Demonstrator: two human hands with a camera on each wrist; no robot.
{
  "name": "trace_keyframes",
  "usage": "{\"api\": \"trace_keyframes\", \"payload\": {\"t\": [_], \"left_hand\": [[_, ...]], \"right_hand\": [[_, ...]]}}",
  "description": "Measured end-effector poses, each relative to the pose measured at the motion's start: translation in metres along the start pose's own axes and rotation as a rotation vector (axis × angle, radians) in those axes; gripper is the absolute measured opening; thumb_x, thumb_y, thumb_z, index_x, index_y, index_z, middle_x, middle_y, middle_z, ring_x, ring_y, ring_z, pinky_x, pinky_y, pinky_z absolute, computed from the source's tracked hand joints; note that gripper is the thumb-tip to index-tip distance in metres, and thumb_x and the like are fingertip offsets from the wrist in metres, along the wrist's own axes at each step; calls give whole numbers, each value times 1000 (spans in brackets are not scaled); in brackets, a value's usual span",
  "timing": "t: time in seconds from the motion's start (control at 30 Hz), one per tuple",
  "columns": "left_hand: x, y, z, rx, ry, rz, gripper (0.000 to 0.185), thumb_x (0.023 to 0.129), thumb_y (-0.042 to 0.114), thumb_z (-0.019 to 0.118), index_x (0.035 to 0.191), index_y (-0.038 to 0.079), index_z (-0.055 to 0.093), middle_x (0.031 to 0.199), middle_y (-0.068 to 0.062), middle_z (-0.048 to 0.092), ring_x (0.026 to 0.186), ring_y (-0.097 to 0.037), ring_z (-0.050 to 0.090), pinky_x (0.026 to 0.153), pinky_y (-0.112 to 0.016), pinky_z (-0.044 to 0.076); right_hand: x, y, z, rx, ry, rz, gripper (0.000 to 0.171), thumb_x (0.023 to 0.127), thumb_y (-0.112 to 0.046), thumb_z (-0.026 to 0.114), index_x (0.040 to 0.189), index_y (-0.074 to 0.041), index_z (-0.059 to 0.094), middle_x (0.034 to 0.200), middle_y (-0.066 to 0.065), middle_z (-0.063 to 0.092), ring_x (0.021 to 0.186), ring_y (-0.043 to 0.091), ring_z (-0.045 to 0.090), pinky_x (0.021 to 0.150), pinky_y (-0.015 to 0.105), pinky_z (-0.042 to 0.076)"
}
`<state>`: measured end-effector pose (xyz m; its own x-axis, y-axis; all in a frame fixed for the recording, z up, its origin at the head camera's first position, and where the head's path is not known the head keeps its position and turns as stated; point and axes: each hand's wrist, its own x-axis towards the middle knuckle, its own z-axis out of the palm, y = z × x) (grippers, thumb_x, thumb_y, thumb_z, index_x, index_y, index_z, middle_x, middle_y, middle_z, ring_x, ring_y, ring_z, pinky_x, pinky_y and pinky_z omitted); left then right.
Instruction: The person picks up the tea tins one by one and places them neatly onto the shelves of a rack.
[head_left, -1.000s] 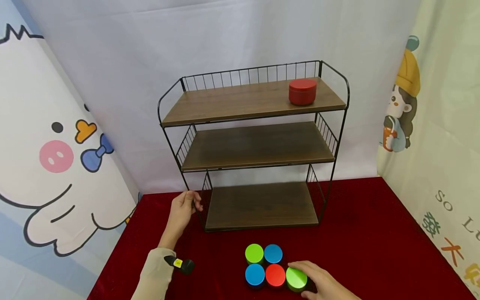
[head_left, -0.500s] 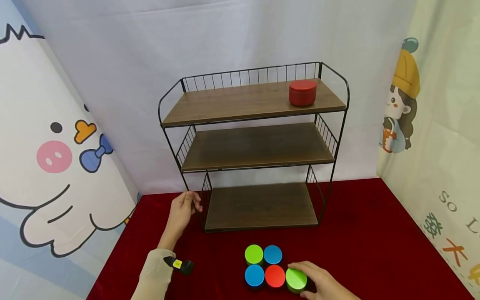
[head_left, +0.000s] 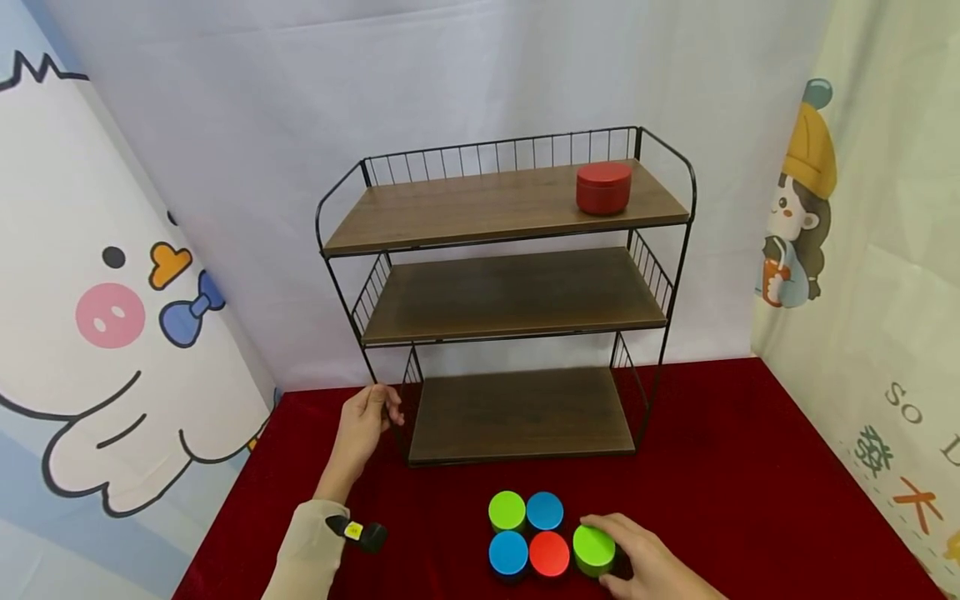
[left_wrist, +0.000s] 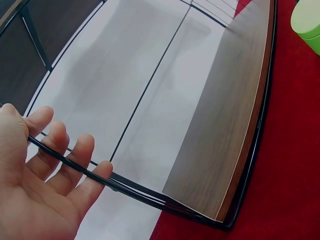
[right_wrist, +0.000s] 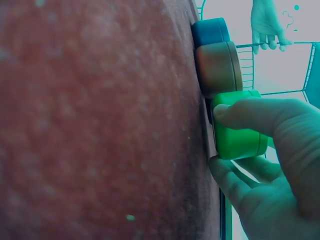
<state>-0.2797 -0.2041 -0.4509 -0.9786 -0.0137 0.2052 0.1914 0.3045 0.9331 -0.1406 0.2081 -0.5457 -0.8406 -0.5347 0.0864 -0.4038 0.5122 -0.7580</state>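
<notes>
Red velvety cloth covers the counter, where a right hand curls its grip round a squat green tin beside four round tins; the left hand wraps a wire leg of the wood-and-wire shelf.

red-clothed table, wire shelf, five tins

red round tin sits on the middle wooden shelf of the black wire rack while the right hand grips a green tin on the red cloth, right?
Not quite: the red round tin sits on the top wooden shelf of the black wire rack, not the middle one, as the head view shows. The right hand does grip a green round tin on the red cloth.
</notes>
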Motion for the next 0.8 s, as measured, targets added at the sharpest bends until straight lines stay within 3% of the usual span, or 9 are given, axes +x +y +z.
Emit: {"api": "trace_keyframes", "payload": {"t": [0.3,0.5,0.8], "left_hand": [[2,-8,1,9,-1,19,54,111,40,33,100,-5,62,78,-11,62,72,-17,64,58,-20,43],[2,-5,2,9,-12,10,54,111,39,32,103,-5,62,81,-14,62,74,-17,63,60,-21,44],[-2,-3,-2,-122,-38,-62,53,112,40,35,111,-7,60,87,-5,60,83,-13,66,82,-27,57]], "right_hand": [[0,-7,-10,38,80,36,64,88,-20,83,143,-4,53,131,10,59,108,8,58,85,26,58],[1,-10,-17,-2,157,44,66,85,-16,85,143,-5,53,131,7,59,110,9,59,85,28,59],[11,-16,-32,-119,249,-75,66,81,-7,86,140,-5,56,122,2,63,99,2,57,77,23,56]]}}
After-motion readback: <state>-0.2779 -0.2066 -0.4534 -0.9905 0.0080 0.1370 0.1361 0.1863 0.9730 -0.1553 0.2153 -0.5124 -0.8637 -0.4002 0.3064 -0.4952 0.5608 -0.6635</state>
